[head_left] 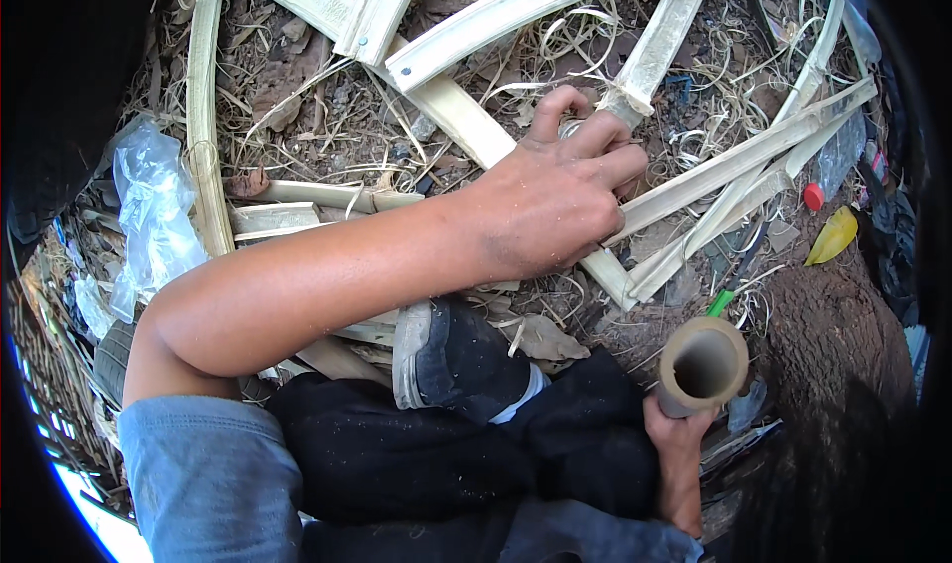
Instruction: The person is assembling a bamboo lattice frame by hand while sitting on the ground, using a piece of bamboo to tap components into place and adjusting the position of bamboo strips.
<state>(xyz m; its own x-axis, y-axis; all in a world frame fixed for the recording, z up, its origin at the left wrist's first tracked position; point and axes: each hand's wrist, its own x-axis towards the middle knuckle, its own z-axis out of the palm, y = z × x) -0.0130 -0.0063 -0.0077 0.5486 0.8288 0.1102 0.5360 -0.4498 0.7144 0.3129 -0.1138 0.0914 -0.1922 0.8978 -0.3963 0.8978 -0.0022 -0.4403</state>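
My left hand [585,186] reaches across the wooden strips with its fingers curled downward. Beneath those fingers a small clear, shiny thing [569,127] shows in part; what they grip is hidden. Just beyond the fingertips is the rough end of a pale split-bamboo strip [659,43]. Other strips run under my hand, among them a long diagonal one [461,117]. Low on the right, my right hand [679,429] is closed around the lower part of a hollow, pale brown tube [674,396], held with its open mouth facing up.
Curved strips [203,117] with nail heads form a frame on the littered ground. A clear plastic bag [154,206] lies left, a red-capped bottle [838,157] and yellow leaf [833,236] right. A green-handled tool [721,302] lies behind the tube. My shoe [456,355] is close below.
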